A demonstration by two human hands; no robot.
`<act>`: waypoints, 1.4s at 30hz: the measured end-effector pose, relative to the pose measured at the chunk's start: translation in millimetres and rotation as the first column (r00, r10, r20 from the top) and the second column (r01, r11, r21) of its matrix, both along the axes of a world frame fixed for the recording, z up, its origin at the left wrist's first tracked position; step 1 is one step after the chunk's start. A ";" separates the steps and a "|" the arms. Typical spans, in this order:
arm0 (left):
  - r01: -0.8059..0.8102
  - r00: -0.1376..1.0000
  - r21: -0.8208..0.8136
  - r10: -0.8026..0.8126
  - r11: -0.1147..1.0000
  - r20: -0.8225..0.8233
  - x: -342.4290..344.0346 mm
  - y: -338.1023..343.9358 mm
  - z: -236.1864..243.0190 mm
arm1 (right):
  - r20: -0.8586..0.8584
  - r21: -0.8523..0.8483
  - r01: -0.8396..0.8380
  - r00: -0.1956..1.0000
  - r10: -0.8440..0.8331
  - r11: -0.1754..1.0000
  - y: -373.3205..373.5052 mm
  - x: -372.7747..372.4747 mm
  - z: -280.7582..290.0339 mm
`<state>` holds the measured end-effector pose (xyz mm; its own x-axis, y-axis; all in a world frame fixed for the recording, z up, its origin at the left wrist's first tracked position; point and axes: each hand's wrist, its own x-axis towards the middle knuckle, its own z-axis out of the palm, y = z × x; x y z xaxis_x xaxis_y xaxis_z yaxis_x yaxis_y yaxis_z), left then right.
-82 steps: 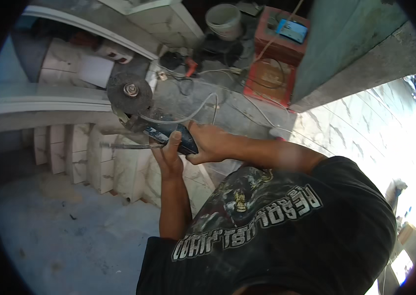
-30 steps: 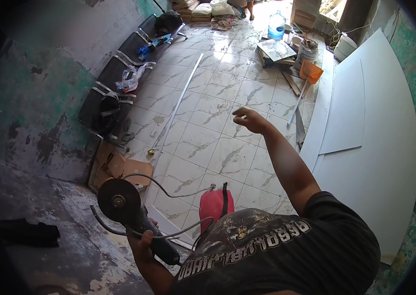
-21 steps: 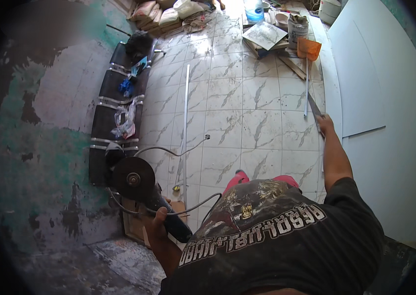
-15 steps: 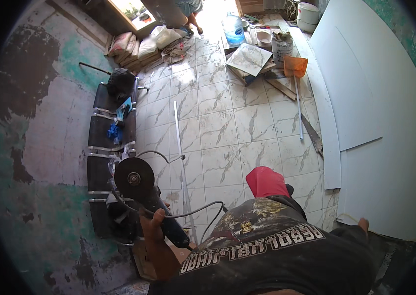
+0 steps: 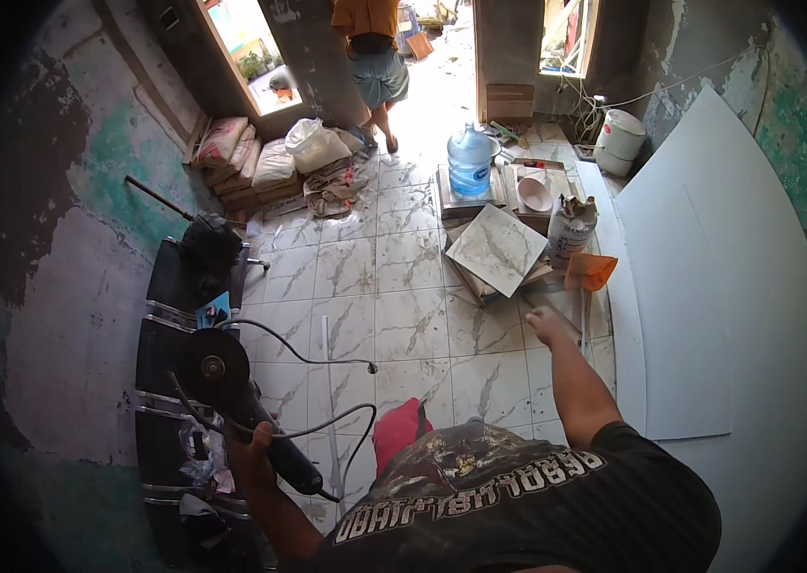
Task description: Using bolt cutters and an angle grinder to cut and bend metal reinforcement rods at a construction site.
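Left hand (image 5: pixel 252 451) gripping angle grinder (image 5: pixel 295 466), best held disc (image 5: pixel 213 367) away from me, cord (image 5: pixel 327 362) off the floor (image 5: pixel 411 329); can't tell if my right hand (image 5: pixel 548 328) is open.

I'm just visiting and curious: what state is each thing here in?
Left hand: closed around the angle grinder
Angle grinder: held, disc fitted
Power cord: looped, plug loose
Right hand: stretched forward, fingers blurred
Blue water jug: upright
Square tile: lying on a stack
Sacks: piled
Doorway: open
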<state>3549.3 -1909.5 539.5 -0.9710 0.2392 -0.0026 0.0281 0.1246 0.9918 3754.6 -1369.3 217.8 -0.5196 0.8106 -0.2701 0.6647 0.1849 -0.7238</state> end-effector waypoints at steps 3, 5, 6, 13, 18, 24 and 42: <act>0.000 1.000 -0.007 0.000 1.000 -0.020 -79.0 37.6 3.3 | -0.357 0.147 -0.313 0.868 0.345 0.938 73.7 -238.7 131.1; 0.068 0.995 -0.045 -0.071 0.997 -0.071 -142.8 70.0 3.1 | -0.594 -0.029 -0.279 0.777 0.208 0.960 103.6 -345.7 182.8; 0.118 0.991 -0.045 -0.121 0.992 -0.064 -177.8 87.4 2.1 | -0.643 -0.058 -0.259 0.749 0.163 0.964 128.1 -382.4 190.2; 0.372 0.928 0.018 -0.372 0.928 0.011 -407.3 233.5 -13.6 | 0.157 0.127 0.224 0.957 -0.243 0.966 178.8 -289.5 -71.7; 0.396 0.913 0.129 -0.405 0.909 0.055 -556.1 318.3 -33.9 | 0.868 -0.284 -0.015 0.422 0.264 0.959 -3.8 -74.5 -121.5; 0.414 0.907 0.088 -0.419 0.906 0.050 -683.0 474.9 -62.2 | 0.723 -0.405 0.685 0.646 -0.247 0.605 59.6 -197.9 -78.8; 0.723 0.688 -0.225 -0.711 0.653 0.146 -1045.3 812.5 -71.0 | -0.517 0.437 0.269 0.856 -0.006 0.858 946.0 -1021.9 363.5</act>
